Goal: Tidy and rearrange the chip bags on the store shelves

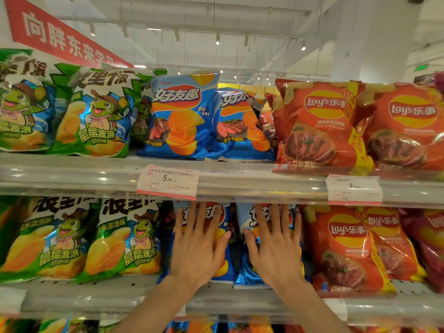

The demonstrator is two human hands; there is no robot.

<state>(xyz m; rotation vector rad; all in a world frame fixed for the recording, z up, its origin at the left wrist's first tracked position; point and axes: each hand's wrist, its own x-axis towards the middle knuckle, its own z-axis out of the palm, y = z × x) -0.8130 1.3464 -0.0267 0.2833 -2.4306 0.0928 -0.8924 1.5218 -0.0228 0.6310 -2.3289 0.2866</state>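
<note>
Upper clear-fronted shelf (240,186): two full green crinkly foil chip bags with a cartoon turtle (96,114), a third partly hidden between them and the blue ones; two glossy blue foil chip bags with a steak picture (180,116), the right one leaning against the left; two red Lay's foil chip bags (319,126), with more red packs behind, count unclear.

Lower white perforated shelf (96,288): two green turtle bags (125,239), with a sliver of another at the left edge; two blue bags; at least two red Lay's bags (346,248), plus a darker purplish-red bag (430,239) cut off at the right edge.

My left hand (199,246) lies flat, fingers straight and spread, pressing the lower left blue bag (225,267). My right hand (274,246) lies the same way on the lower right blue bag (249,275). Neither grips anything; the thumbs point toward each other with a gap between. Both bags stand upright, side by side, tops hidden behind the upper shelf's edge.

Two white price tags with red borders (168,181) hang on the upper shelf's edge; the right one's print is too blurred to read. A red banner with white characters (60,37) is cut off at top left. A third shelf below shows only bag tops.
</note>
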